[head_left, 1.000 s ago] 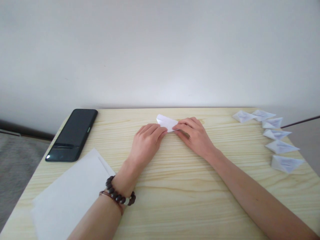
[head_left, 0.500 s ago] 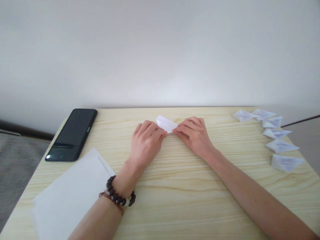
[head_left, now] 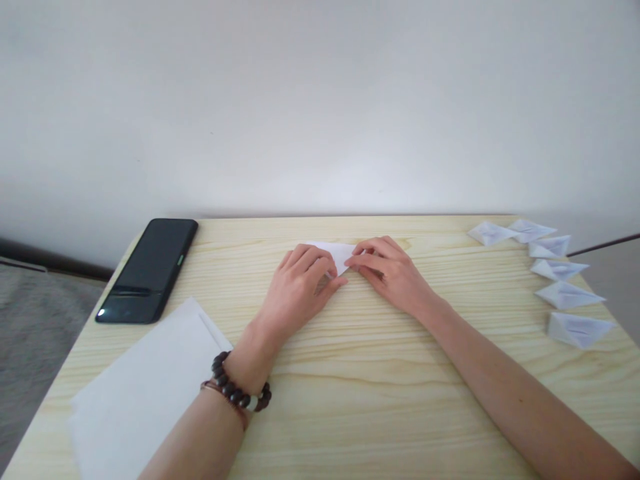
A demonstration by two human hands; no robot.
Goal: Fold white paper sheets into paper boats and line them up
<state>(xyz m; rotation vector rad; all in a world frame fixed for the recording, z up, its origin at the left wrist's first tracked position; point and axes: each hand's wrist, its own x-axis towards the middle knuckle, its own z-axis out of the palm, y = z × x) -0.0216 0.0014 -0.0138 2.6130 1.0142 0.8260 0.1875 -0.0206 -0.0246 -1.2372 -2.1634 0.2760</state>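
A small folded piece of white paper [head_left: 341, 253] lies near the far edge of the table, between my two hands. My left hand [head_left: 300, 283] is curled over its left part, fingertips on the paper and the thumb reaching along its near side. At the right end, my right hand [head_left: 393, 270] pinches the paper between thumb and fingers. Both hands partly cover the paper, so its full shape is hidden. Dark beads and a thin cord circle my left wrist.
Several folded white paper boats [head_left: 565, 295] stand along the right side of the wooden table [head_left: 380, 400]. A black phone [head_left: 150, 267] lies at the far left. White paper sheets [head_left: 145, 393] are stacked at the near left, beside my left forearm. Behind the table rises a white wall [head_left: 320, 107].
The folded paper has turned and now sits lower between my hands. My left thumb has moved right and away from the fingers; my right hand keeps its pinch. The view has shifted slightly.
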